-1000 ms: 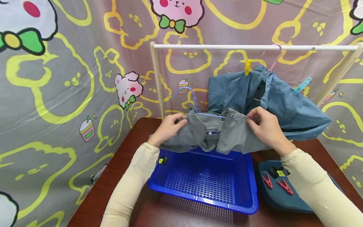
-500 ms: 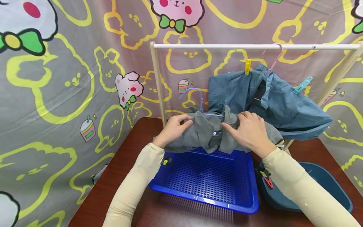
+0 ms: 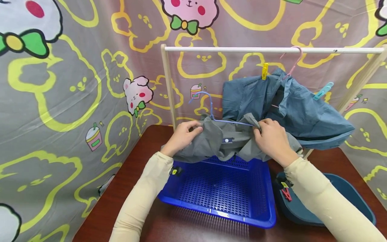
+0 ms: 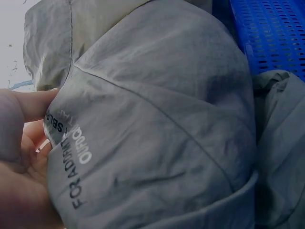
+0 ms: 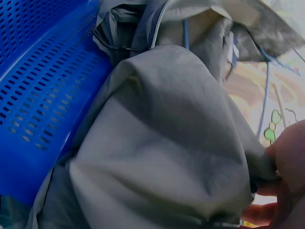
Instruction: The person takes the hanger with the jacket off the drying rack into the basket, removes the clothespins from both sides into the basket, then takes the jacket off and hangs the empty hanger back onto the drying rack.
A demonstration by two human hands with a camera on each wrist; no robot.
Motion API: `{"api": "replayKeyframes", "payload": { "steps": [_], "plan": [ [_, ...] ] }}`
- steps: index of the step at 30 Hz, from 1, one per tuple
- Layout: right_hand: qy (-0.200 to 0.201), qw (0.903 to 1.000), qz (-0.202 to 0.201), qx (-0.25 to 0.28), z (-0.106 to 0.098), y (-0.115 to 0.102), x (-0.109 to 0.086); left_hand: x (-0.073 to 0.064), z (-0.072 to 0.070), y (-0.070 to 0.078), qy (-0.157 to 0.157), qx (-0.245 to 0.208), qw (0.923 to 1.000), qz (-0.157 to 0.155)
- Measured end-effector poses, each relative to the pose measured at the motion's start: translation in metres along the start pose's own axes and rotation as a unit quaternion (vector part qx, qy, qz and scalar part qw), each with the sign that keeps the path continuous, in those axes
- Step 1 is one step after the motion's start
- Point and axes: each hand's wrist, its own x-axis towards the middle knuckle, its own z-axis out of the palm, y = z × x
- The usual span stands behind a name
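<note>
A grey jacket (image 3: pixel 211 139) with a small dark neck label (image 3: pixel 227 140) hangs bunched between my two hands, above the blue basket. Inside its collar sits a blue hanger (image 3: pixel 210 104), hook upward and pointing left. My left hand (image 3: pixel 185 136) pinches the jacket's left shoulder between thumb and fingers; dark printed letters show on the cloth (image 4: pixel 143 133) beside it in the left wrist view. On the other side, my right hand (image 3: pixel 273 139) grips the collar edge near the hanger's right arm. Smooth grey cloth (image 5: pixel 167 143) fills most of the right wrist view.
The blue perforated basket (image 3: pixel 216 215) stands on the brown table (image 3: pixel 169 228). A dark teal tub (image 3: pixel 341 181) with a red clothespin (image 3: pixel 286 194) is to its right. Behind, a rack's white bar (image 3: pixel 229 49) bears a blue garment (image 3: pixel 248 97) on a pink hanger (image 3: pixel 297 60).
My right hand has shifted inward from the jacket's right shoulder to the collar, then slightly back right, drawing the collar aside. More of the hanger's right arm shows. The left hand stays put.
</note>
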Motion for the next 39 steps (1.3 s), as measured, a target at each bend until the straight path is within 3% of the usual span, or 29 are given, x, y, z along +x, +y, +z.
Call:
{"api": "replayKeyframes", "payload": {
  "steps": [4, 8, 17, 24, 32, 35, 39],
  "plan": [
    [-0.02, 0.9985, -0.002, 0.05, -0.008, 0.013, -0.001, -0.001, -0.004, -0.003, 0.011, -0.003, 0.9999, 0.001],
    [-0.008, 0.9968, -0.013, 0.078, -0.014, 0.026, -0.002, -0.002, -0.005, -0.005, 0.013, -0.005, 0.9999, 0.0],
    [0.045, 0.9959, -0.041, 0.067, -0.016, 0.041, -0.003, -0.002, -0.007, -0.007, 0.023, -0.012, 0.9997, 0.0],
    [0.037, 0.9955, 0.008, 0.087, -0.017, 0.045, -0.004, -0.002, -0.007, -0.009, 0.024, -0.01, 0.9996, 0.005],
    [-0.03, 0.9908, 0.055, 0.12, -0.025, 0.055, -0.007, -0.002, -0.008, -0.009, 0.03, -0.004, 0.9991, 0.028],
    [-0.069, 0.9825, 0.07, 0.158, -0.029, 0.06, -0.008, -0.001, -0.009, -0.01, 0.033, -0.002, 0.9989, 0.033],
    [-0.116, 0.9518, 0.101, 0.265, -0.032, 0.066, -0.008, -0.001, -0.009, -0.013, 0.036, -0.002, 0.9987, 0.035]
  ]
}}
